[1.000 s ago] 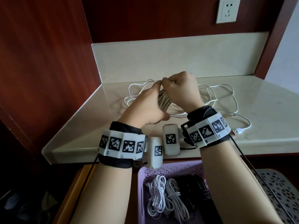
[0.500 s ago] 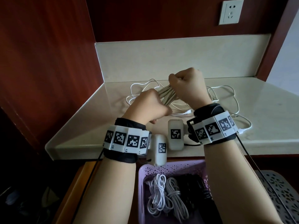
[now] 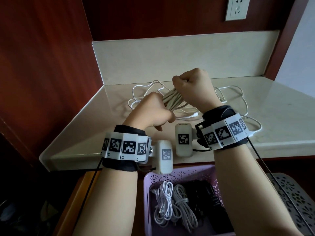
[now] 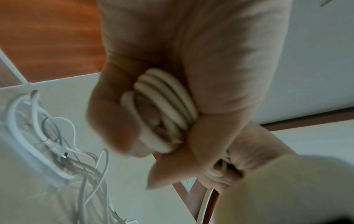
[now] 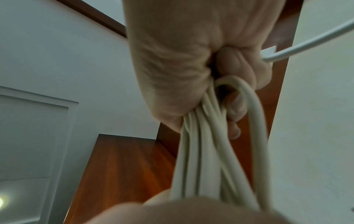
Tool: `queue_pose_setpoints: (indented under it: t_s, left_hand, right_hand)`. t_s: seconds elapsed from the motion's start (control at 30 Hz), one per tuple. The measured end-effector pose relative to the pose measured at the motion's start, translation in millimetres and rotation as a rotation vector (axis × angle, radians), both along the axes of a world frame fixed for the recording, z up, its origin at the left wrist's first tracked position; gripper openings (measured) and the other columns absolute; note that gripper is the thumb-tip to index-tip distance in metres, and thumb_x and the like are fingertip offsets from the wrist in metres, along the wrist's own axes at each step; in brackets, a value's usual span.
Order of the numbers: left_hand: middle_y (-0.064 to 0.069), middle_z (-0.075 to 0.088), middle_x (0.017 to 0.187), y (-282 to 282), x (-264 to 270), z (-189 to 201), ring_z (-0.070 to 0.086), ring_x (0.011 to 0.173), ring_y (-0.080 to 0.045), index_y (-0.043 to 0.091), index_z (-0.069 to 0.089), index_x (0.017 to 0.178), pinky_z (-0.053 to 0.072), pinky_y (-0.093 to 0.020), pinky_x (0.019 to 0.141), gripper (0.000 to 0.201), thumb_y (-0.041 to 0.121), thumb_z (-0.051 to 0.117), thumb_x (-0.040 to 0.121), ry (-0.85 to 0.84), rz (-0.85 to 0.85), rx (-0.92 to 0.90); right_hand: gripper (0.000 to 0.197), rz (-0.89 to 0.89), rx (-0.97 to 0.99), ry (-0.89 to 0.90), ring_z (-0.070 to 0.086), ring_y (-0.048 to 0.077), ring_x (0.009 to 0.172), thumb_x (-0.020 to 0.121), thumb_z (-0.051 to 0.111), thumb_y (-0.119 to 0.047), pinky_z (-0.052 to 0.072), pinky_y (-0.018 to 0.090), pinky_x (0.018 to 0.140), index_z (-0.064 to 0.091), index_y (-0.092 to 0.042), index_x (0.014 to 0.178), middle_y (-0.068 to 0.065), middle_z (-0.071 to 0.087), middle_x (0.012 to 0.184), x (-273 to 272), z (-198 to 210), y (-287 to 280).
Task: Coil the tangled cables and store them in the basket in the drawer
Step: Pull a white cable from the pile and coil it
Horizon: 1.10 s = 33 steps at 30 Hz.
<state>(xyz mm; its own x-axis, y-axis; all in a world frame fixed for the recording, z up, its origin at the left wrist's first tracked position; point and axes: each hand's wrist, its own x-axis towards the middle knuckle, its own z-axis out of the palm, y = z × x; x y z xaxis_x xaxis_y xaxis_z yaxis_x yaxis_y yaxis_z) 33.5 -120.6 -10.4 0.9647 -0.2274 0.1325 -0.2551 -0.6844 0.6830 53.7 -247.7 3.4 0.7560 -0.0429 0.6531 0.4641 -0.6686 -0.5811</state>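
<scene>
Red-brown wood walls (image 3: 42, 68) on the left and at the far side, with a white wall socket (image 3: 237, 8) high up on the far wall. Pale stone counter (image 3: 272, 120) across the middle, with a low stone back piece (image 3: 170, 57) behind it. Under the near edge, an open wooden drawer (image 3: 75, 198) with a purple basket (image 3: 146, 201) inside, and a grey basket (image 3: 293, 201) with cut-out holes just to the right. In the purple basket, two white coiled cables (image 3: 172, 206) side by side on the left and dark coiled cables (image 3: 204, 201) on the right. Loose on the counter, a thin white tangled cable (image 3: 144, 87) spread out far behind both hands and off to the right. Above the counter, a thick cream cable bundle (image 3: 172, 99) held up in the air between both hands, tilted up to the right, not touching the stone. Left hand (image 3: 150, 111) curled tight round the low near end of the bundle, with the looped strands peeking out of the fist in the left wrist view (image 4: 164, 109). Right hand (image 3: 194, 89) made into a fist round the high far end, with the strands (image 5: 210, 151) hanging straight down out of it in the right wrist view. Black and white marker bands (image 3: 126, 147) on both wrists.
</scene>
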Motion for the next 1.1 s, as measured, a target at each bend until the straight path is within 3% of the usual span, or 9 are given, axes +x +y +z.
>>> queue_pose_setpoints:
  t_s: [0.17,0.37,0.5,0.57,0.63,0.73,0.87,0.93,1.1]
  left_hand:
    - [-0.009,0.060,0.067,-1.5,1.4,-2.7,0.069,0.061,-0.027,0.012,0.050,0.072,0.054,-0.036,0.060,0.016,0.003,0.064,0.073,-0.062,0.005,0.048]
    - [-0.006,0.061,0.058,-1.2,0.6,-0.2,0.058,0.039,-0.014,0.013,0.053,0.076,0.042,-0.020,0.038,0.017,-0.001,0.061,0.071,-0.098,0.056,-0.007]
    - [-0.004,0.066,0.074,15.6,2.6,7.9,0.067,0.064,-0.024,0.014,0.061,0.085,0.047,-0.025,0.051,0.017,0.011,0.068,0.070,-0.224,0.168,0.026]
    - [-0.004,0.065,0.077,26.5,4.5,10.4,0.064,0.075,-0.029,0.014,0.061,0.083,0.044,-0.027,0.058,0.016,0.011,0.068,0.070,-0.288,0.244,0.024]
    - [-0.005,0.061,0.075,37.3,6.5,12.1,0.061,0.079,-0.033,0.010,0.060,0.084,0.038,-0.027,0.060,0.015,0.007,0.064,0.070,-0.351,0.315,0.029]
    - [-0.004,0.051,0.068,47.8,5.5,12.2,0.055,0.078,-0.034,0.010,0.056,0.078,0.034,-0.028,0.062,0.010,0.002,0.055,0.072,-0.389,0.354,0.135]
    - [-0.004,0.054,0.076,39.4,-0.4,6.0,0.059,0.085,-0.032,0.016,0.060,0.088,0.035,-0.026,0.063,0.023,0.000,0.053,0.073,-0.268,0.183,0.427]
    - [-0.003,0.056,0.080,32.9,-1.8,4.2,0.058,0.082,-0.028,0.019,0.062,0.095,0.035,-0.024,0.060,0.030,0.001,0.053,0.072,-0.184,0.070,0.509]
    - [0.003,0.050,0.069,20.0,-6.8,5.3,0.050,0.063,-0.014,0.016,0.052,0.072,0.031,-0.019,0.047,0.018,-0.001,0.056,0.075,-0.064,-0.038,0.606]
  right_hand:
    - [0.035,-0.016,-0.074,-0.017,0.017,0.020,0.058,0.070,0.043,-0.025,0.017,0.033,0.049,0.019,-0.017,0.046,0.007,0.015,0.050,-1.3,1.0,-1.0]
    - [0.050,0.051,0.044,0.012,0.019,0.016,0.052,0.085,0.053,-0.023,0.018,0.030,0.048,0.025,-0.017,0.044,-0.002,0.017,0.045,3.9,-2.8,-6.7]
    - [0.054,0.238,0.058,0.113,0.040,0.010,0.044,0.091,0.048,-0.056,0.033,0.024,0.045,0.060,-0.008,0.070,0.005,0.047,0.058,-2.4,-1.8,-8.5]
    - [0.045,0.241,0.041,0.159,0.045,0.007,0.036,0.090,0.046,-0.060,0.036,0.021,0.041,0.061,-0.020,0.078,-0.002,0.057,0.060,-4.9,0.4,-12.9]
    - [0.053,0.180,-0.053,0.190,0.042,0.004,0.035,0.086,0.049,-0.063,0.034,0.022,0.046,0.065,-0.013,0.075,-0.006,0.056,0.050,-6.3,1.3,-21.1]
    - [0.041,0.221,-0.072,0.155,0.033,0.006,0.040,0.088,0.062,-0.042,0.028,0.022,0.048,0.068,-0.009,0.065,-0.008,0.040,0.042,-10.8,4.2,-29.5]
    - [0.007,0.449,-0.027,0.068,0.047,-0.003,0.053,0.085,0.068,-0.010,0.034,0.010,0.057,0.070,-0.011,0.078,-0.020,0.059,0.056,-16.8,9.9,-31.2]
    - [0.007,0.534,-0.020,0.046,0.049,-0.003,0.057,0.083,0.069,-0.007,0.035,0.009,0.061,0.069,-0.014,0.083,-0.021,0.061,0.061,-16.0,10.3,-31.2]
    - [0.009,0.747,-0.099,0.000,0.046,-0.001,0.065,0.079,0.069,-0.015,0.035,0.013,0.065,0.068,-0.023,0.081,-0.013,0.059,0.066,-22.3,15.8,-25.5]
